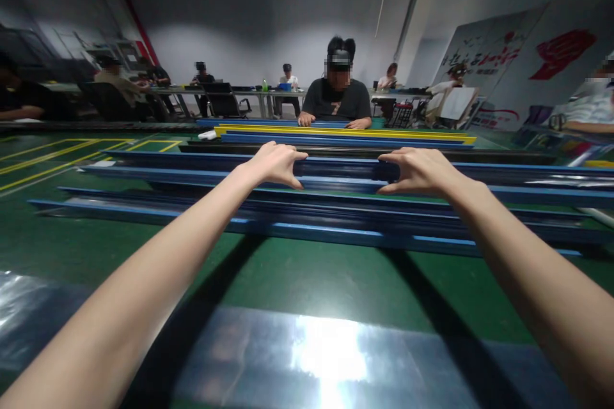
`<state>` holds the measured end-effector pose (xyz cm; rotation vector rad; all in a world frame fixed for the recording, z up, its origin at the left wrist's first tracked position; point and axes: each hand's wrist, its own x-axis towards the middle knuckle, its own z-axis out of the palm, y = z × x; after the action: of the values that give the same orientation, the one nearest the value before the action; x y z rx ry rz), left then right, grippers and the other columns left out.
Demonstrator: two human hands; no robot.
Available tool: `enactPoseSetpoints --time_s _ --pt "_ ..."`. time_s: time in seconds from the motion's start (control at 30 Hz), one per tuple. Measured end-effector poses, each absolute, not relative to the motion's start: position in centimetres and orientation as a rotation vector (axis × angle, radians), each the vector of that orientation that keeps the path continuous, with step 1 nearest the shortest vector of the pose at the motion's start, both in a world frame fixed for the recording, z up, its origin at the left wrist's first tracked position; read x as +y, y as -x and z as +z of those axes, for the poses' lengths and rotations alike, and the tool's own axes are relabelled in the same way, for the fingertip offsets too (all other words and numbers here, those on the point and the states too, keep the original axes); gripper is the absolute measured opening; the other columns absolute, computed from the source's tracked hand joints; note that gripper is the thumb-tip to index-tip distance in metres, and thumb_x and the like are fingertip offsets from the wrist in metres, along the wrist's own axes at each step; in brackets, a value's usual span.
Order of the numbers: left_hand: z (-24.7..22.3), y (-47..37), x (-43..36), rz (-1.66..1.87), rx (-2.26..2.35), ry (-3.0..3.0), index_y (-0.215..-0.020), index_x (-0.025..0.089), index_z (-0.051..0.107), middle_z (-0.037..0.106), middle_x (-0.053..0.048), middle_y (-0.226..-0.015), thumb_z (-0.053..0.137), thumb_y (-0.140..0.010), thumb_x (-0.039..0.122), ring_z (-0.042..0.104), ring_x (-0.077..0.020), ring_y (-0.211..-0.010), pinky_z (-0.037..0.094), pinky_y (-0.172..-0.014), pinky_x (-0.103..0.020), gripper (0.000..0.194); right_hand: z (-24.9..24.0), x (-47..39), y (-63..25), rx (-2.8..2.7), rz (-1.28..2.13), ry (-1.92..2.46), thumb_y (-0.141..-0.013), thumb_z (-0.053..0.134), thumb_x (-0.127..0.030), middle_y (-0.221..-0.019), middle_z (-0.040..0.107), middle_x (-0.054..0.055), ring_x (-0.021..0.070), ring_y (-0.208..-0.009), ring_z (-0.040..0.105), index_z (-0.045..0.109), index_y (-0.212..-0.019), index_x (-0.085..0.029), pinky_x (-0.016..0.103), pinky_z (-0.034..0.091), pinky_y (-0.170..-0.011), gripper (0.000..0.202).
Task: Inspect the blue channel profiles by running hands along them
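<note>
My left hand (pixel 274 165) and my right hand (pixel 416 169) face each other across a gap, at the long blue channel strip (pixel 341 170). On each hand the thumb stands apart from the fingers in a C shape, and nothing shows inside either curve. The fingertips overlap the strip in this view; whether they touch it I cannot tell. Nearer to me lies another long blue channel strip (pixel 311 230), running side to side under my forearms.
Beyond are a black strip (pixel 215 149) and a yellow strip (pixel 345 131). A co-worker in a dark shirt (pixel 311 97) sits opposite, hands near the far strips. A shiny clear sheet (pixel 268 345) lies closest to me on the green surface (pixel 316 275). Other people sit at tables behind.
</note>
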<state>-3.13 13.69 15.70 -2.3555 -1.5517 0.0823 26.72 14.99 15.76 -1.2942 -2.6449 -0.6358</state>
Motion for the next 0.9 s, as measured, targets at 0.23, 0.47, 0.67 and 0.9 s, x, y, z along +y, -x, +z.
enactPoseSetpoints --time_s 0.23,0.47,0.67,0.9 --pt "15.6 4.3 6.7 0.117 -1.422 2.402 -0.112 0.021 0.054 0.064 -0.006 -0.095 0.055 -0.054 0.067 0.051 -0.0238 -0.095 0.026 -0.084 -0.033 0.074 15.0 8.7 -25.5 -2.725 -0.649 1.303 -0.061 0.051 -0.067 -0.094 0.064 0.007 0.0225 -0.08 0.059 0.059 -0.106 -0.021 0.025 0.033 -0.054 0.064" --pt "12.6 6.1 2.1 0.169 -1.439 2.501 -0.11 0.022 0.055 0.062 -0.007 -0.104 0.055 -0.051 0.069 0.05 -0.0252 -0.1 0.027 -0.084 -0.033 0.075 11.6 4.2 -24.1 -2.866 -0.507 1.2 -0.062 0.053 -0.065 -0.093 0.065 0.01 0.023 -0.079 0.061 0.061 -0.099 -0.019 0.025 0.034 -0.054 0.059" --pt "10.1 7.2 1.5 0.215 -1.502 2.518 -0.113 0.022 0.053 0.061 -0.007 -0.108 0.057 -0.052 0.067 0.047 -0.0271 -0.107 0.029 -0.087 -0.035 0.076 9.2 3.5 -22.6 -2.899 -0.369 1.22 -0.062 0.055 -0.062 -0.094 0.065 0.011 0.024 -0.08 0.061 0.059 -0.103 -0.017 0.025 0.035 -0.054 0.061" --pt "7.9 8.1 2.4 0.272 -1.617 2.536 -0.116 0.027 0.05 0.059 -0.007 -0.112 0.059 -0.05 0.066 0.048 -0.0274 -0.107 0.032 -0.087 -0.035 0.077 7.7 3.9 -21.6 -2.879 -0.289 1.27 -0.061 0.054 -0.063 -0.101 0.063 0.011 0.025 -0.085 0.059 0.059 -0.105 -0.018 0.025 0.036 -0.057 0.062"
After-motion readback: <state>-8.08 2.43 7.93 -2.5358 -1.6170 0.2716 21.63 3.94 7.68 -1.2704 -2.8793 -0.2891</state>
